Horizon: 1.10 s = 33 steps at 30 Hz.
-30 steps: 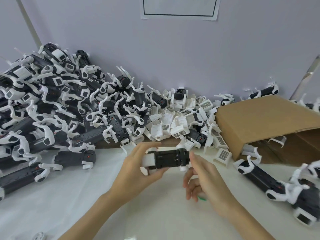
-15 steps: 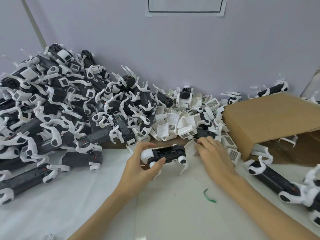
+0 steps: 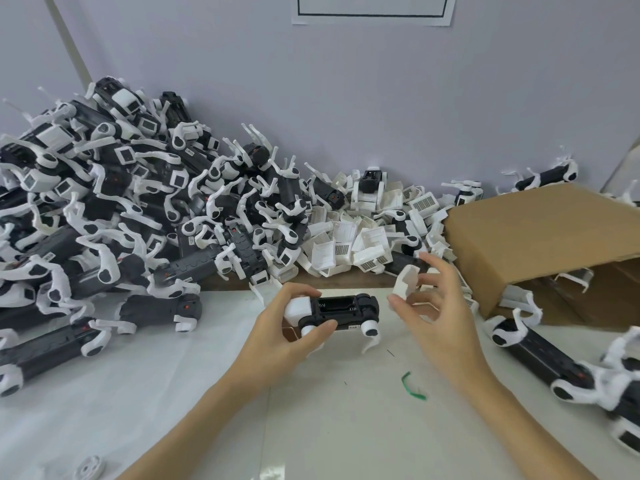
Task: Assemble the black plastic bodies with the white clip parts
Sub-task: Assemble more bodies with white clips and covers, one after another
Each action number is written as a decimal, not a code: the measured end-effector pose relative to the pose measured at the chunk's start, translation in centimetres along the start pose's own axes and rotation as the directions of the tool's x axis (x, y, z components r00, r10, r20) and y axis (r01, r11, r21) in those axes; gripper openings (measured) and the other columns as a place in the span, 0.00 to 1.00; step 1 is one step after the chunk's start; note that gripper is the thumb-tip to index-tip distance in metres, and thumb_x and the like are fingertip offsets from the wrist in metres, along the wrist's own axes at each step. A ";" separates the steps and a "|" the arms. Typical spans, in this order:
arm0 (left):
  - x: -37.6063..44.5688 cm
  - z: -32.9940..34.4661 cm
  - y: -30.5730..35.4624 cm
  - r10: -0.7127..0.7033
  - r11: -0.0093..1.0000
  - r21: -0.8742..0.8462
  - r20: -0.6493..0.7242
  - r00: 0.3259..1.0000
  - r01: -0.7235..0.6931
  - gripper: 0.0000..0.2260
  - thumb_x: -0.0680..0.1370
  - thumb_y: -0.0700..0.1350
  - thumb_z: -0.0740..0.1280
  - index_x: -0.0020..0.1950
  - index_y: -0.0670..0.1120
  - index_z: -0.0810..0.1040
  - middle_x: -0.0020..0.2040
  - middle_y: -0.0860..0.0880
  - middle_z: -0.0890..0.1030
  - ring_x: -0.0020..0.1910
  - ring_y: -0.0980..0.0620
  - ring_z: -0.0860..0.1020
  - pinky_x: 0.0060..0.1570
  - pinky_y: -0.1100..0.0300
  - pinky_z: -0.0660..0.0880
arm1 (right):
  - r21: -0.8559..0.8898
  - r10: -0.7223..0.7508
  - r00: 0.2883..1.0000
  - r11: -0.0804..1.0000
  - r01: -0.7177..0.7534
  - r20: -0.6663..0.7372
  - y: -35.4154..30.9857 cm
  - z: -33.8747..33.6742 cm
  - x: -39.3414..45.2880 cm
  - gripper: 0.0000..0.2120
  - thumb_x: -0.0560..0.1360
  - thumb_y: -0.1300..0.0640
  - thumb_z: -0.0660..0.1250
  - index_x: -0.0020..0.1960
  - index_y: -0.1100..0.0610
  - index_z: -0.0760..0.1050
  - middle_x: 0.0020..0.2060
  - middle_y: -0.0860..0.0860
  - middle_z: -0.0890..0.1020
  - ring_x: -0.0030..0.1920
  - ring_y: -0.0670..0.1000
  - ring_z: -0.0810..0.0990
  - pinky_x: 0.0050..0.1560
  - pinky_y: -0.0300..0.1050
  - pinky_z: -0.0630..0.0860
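My left hand (image 3: pixel 287 327) grips a black plastic body (image 3: pixel 341 311) with white legs and a white end piece, held level just above the white table (image 3: pixel 207 393). Its open battery bay faces up. My right hand (image 3: pixel 436 306) pinches a white clip part (image 3: pixel 406 283) between thumb and fingers, just right of and slightly above the body's right end, not touching it. A heap of loose white clip parts (image 3: pixel 360 244) lies behind both hands.
A big pile of assembled black-and-white units (image 3: pixel 114 216) fills the left and back. A brown cardboard box (image 3: pixel 540 244) lies on its side at right, with more units (image 3: pixel 540 358) in front. A green twist tie (image 3: pixel 412 386) lies on the table.
My right hand reached into the heap of white parts, took one clip part and lifted it back toward the body. My left hand kept its grip and turned the body's bay upward.
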State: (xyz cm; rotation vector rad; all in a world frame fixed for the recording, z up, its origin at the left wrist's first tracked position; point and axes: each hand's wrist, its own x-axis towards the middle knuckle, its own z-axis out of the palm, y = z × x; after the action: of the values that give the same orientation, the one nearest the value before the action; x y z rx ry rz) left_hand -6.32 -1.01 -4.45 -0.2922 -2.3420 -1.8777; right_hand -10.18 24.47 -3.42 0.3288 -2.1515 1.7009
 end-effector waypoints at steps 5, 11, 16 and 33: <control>-0.1 0.0 0.1 0.000 1.000 0.032 0.039 0.999 -0.001 0.21 0.74 0.55 0.79 0.63 0.61 0.74 0.37 0.52 0.83 0.32 0.52 0.78 0.34 0.60 0.75 | 0.250 0.030 0.999 0.968 -0.018 -0.043 -1.8 0.5 -0.6 0.19 0.73 0.55 0.79 0.61 0.48 0.78 0.55 0.46 0.86 0.55 0.47 0.85 0.54 0.35 0.79; 0.0 -0.2 0.3 0.022 0.998 0.048 0.109 0.994 -0.027 0.30 0.70 0.53 0.83 0.67 0.56 0.75 0.48 0.46 0.83 0.36 0.38 0.75 0.35 0.44 0.78 | 0.093 0.080 0.938 0.989 -0.118 0.337 -3.3 2.0 -2.0 0.19 0.72 0.57 0.81 0.57 0.48 0.75 0.54 0.43 0.87 0.59 0.42 0.81 0.37 0.51 0.85; 0.0 -0.1 0.5 0.030 0.998 0.055 0.124 0.992 -0.037 0.29 0.71 0.49 0.84 0.67 0.55 0.75 0.54 0.48 0.83 0.38 0.36 0.75 0.39 0.39 0.79 | -0.074 0.022 0.941 0.997 0.003 0.338 -3.0 2.1 -2.4 0.18 0.74 0.50 0.79 0.62 0.42 0.79 0.54 0.38 0.83 0.60 0.44 0.80 0.46 0.56 0.85; -0.5 0.6 0.0 0.413 0.783 0.439 0.165 0.896 -0.441 0.27 0.77 0.50 0.79 0.71 0.59 0.71 0.73 0.61 0.73 0.61 0.52 0.81 0.49 0.51 0.82 | -0.177 0.019 0.853 0.980 0.086 0.521 -3.4 -0.2 -1.3 0.11 0.81 0.41 0.66 0.62 0.41 0.78 0.55 0.43 0.83 0.58 0.43 0.80 0.59 0.35 0.74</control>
State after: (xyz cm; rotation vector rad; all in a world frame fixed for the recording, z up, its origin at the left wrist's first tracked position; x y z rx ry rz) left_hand -5.78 -0.49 -4.67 -0.7551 -2.4050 -1.0719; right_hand -7.64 23.76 -0.94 0.8521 -2.6476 1.4794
